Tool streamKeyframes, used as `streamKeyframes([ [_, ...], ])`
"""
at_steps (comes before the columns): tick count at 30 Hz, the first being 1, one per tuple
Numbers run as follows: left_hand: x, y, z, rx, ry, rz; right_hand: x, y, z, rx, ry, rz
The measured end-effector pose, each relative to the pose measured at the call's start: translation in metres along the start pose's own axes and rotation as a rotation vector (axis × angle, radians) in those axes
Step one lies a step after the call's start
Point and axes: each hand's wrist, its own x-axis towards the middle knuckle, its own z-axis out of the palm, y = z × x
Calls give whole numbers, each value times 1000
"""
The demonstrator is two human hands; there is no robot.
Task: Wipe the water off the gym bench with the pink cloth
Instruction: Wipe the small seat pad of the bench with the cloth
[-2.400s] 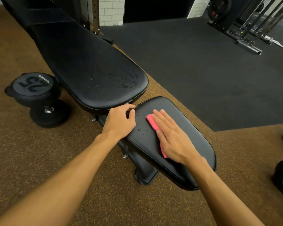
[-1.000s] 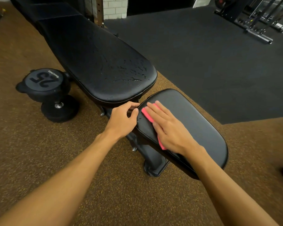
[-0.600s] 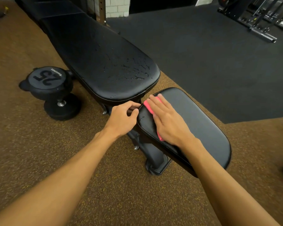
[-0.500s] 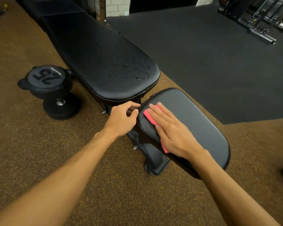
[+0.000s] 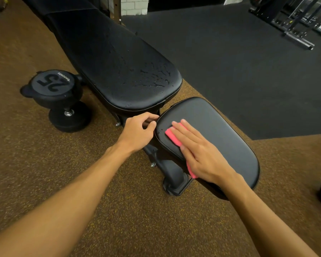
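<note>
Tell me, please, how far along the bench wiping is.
Done: most of the seat pad looks dry. In hand: the right hand presses the pink cloth flat at that pad's end nearest the back pad, where a few droplets sit. Left: water beads on that back pad's lower end, unwiped.

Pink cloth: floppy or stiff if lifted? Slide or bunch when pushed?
Probably floppy: the pink cloth lies flat under the right hand, and its near end seems to follow the seat pad edge. Likely light, since a flat hand alone presses it. It should slide easily on the smooth pad, though it might bunch without that pressure.
</note>
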Motion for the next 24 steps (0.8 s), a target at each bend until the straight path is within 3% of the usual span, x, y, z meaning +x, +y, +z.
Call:
streamKeyframes([
  [6,-1,1,-1,-49,1,-45,35,3,-2,24,85,250],
  [8,-3,1,-3,-84,-9,-55,48,-8,2,21,90,222],
  [14,-6,-5,-8,-149,-48,-57,20,-24,8,-14,1,-133],
  [16,-6,-6,-7,-179,-53,-76,11,-17,5,13,14,-108],
  [21,-5,-3,-11,-228,-63,-115,51,-9,-2,43,79,159],
  [24,-7,-4,-14,-230,-64,-122,57,-18,4,18,67,86],
])
